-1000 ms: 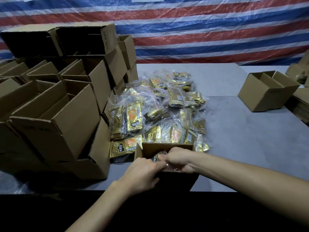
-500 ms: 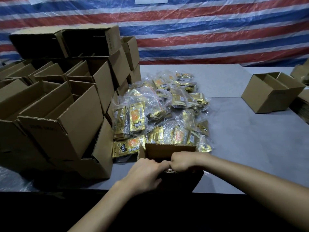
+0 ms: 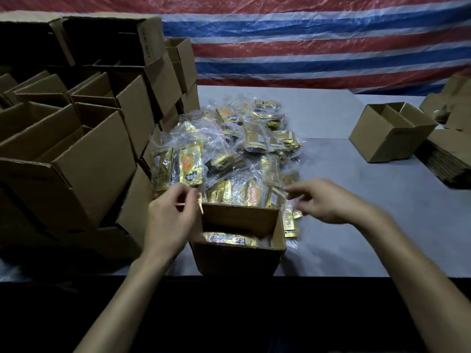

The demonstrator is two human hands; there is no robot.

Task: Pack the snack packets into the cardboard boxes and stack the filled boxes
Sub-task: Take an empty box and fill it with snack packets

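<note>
1. Box (image 3: 237, 253): plain brown corrugated card, rectangular, top open, far flap upright. It sits at the near edge of the counter (image 3: 356, 225), between my grips.
2. Packets (image 3: 229, 238): glossy gold foil with orange print, in crinkly clear bags. Some lie flat inside the box. A loose pile (image 3: 229, 149) lies just behind it, right up against the far flap.
3. Left grip (image 3: 170, 217): fingers curled, thumb and forefinger pinching the thin pale edge of the box's left flap (image 3: 201, 208).
4. Right grip (image 3: 328, 202): blurred, fingers loosely curled, over packets by the box's far right corner. I can't tell if it holds anything.
5. Counter: matte grey, smooth, one seam running across.
6. Left: stack (image 3: 89, 161) of open boxes in the same card, some on their sides, touching the pile. Right: lone box (image 3: 382, 141), open and well apart, with flat card sheets (image 3: 448, 159) piled beside it.
7. Back wall: wrinkled tarp (image 3: 305, 47) in red, white and blue stripes, slight sheen. Light is dim.
</note>
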